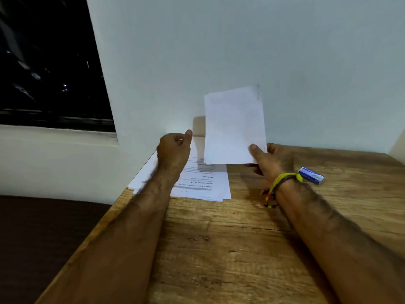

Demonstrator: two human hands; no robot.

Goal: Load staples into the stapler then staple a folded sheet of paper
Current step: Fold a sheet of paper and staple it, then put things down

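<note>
My right hand (268,162) pinches the lower right corner of a folded white sheet of paper (234,126) and holds it upright above the wooden table (219,249). My left hand (174,148) hovers to the left of the sheet with its fingers curled in; nothing shows in it. A small blue and white staple box (311,175) lies on the table to the right of my right wrist. No stapler is visible.
A loose pile of printed sheets (201,185) lies under my left hand, overhanging the table's left edge. A pale wall stands right behind the table. A dark window (50,62) is at the upper left.
</note>
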